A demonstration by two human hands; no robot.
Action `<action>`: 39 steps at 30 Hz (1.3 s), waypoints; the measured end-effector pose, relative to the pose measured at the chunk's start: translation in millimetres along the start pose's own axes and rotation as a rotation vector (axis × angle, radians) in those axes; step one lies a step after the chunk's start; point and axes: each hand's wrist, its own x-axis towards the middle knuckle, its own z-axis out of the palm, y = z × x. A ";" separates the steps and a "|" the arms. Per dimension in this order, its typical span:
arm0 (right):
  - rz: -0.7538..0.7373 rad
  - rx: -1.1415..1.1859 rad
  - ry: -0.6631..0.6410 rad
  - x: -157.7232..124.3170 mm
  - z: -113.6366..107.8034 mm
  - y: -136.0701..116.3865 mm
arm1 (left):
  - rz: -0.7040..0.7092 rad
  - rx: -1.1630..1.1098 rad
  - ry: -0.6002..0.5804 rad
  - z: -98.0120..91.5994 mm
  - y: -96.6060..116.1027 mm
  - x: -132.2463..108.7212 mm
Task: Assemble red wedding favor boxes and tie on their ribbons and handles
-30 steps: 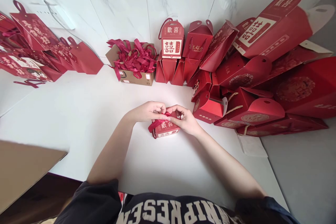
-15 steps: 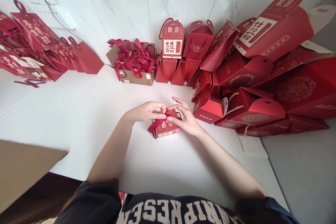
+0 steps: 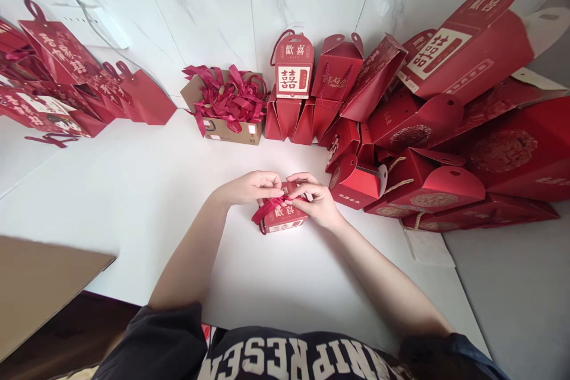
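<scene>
A small red gift box (image 3: 285, 214) with white characters and a cream label rests on the white table in front of me. A dark pink ribbon (image 3: 267, 208) lies across its top, one tail hanging over the left side. At the ribbon's middle, my left hand (image 3: 253, 187) pinches it between thumb and fingers. My right hand (image 3: 317, 200) is closed in a pinch on the ribbon just to the right, its fingers bent over the box. The two sets of fingertips are close together and partly hide the ribbon's knot or loop.
Behind the box, a cardboard box (image 3: 234, 132) overflows with dark pink ribbons (image 3: 231, 98). Stacked red gift boxes (image 3: 418, 124) crowd the right side and back. More red gift bags (image 3: 146, 98) stand at the far left against the wall. A brown cardboard flap (image 3: 44, 285) juts in at the lower left.
My right hand's raised fingers have folded down into a pinch at the ribbon. My left hand and the gift box stay almost in the same place.
</scene>
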 end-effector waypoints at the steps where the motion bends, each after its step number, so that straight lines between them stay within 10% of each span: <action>1: -0.025 -0.023 -0.015 0.0 -1.9 -0.8 | -0.003 -0.002 0.003 0.0 -0.4 0.2; 13: -0.277 -0.441 -0.245 4.5 -18.9 -10.4 | 0.020 -0.020 0.029 4.7 -1.7 3.6; 39: -0.108 -0.219 -0.160 2.3 -4.0 -14.6 | 0.119 0.543 0.461 45.1 5.8 -18.6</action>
